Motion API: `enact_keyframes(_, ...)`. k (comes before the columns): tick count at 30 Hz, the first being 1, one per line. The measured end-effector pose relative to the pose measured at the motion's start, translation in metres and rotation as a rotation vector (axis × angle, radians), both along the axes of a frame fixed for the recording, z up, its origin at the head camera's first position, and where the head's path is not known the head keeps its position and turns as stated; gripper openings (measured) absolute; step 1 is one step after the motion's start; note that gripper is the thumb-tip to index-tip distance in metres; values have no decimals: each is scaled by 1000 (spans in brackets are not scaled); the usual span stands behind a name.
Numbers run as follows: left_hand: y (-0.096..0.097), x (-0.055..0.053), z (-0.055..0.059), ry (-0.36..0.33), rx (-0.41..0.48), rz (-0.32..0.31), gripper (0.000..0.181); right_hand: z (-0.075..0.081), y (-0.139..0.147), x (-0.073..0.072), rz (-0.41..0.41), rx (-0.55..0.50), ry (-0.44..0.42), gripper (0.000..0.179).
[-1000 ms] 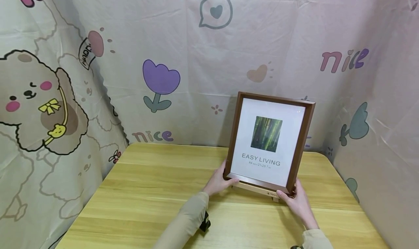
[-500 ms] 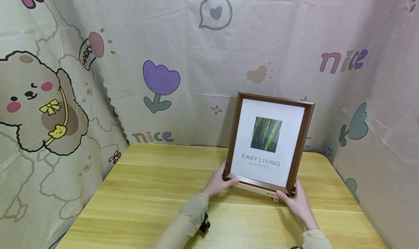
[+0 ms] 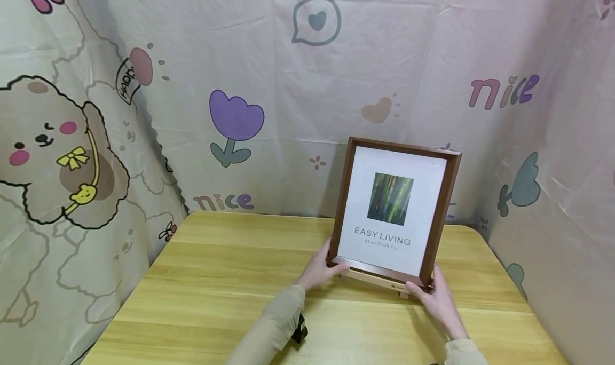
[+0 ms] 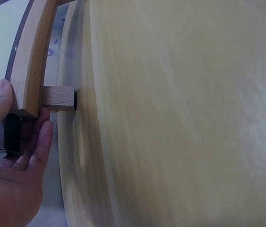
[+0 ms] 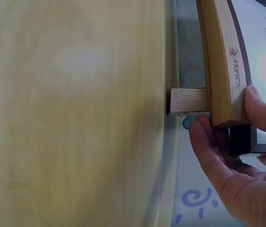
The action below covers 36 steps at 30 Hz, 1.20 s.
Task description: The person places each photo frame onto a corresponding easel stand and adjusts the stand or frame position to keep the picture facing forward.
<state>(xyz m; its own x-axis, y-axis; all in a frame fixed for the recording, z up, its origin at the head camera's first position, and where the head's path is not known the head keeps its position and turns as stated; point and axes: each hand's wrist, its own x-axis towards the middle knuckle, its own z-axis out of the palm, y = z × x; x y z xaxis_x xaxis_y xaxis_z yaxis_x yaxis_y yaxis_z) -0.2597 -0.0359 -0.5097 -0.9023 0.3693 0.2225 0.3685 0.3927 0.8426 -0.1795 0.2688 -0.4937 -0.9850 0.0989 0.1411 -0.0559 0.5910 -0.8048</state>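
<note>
A brown picture frame (image 3: 390, 237) with a white mat and a green bamboo print leans back on a small wooden easel, whose front ledge (image 3: 377, 280) shows under its lower edge. My left hand (image 3: 321, 269) grips the lower left corner, thumb on the front and fingers behind. At the lower right corner my right hand (image 3: 439, 301) holds on the same way. Each wrist view shows fingertips close under the end of the ledge, next to an easel foot (image 4: 59, 97) on the left and another foot (image 5: 189, 100) on the right. The easel's back is hidden.
The easel stands on a light wood table (image 3: 216, 279), toward its right rear. A patterned cloth (image 3: 288, 77) hangs close behind the table's back edge and along both sides. A black wrist device (image 3: 299, 330) sits under the left sleeve.
</note>
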Motion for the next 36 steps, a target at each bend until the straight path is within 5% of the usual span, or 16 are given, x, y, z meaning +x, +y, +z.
enact_keyframes(36,-10,5,-1,-17,0,22,100,-2,-7,-3,9,25,41,74)
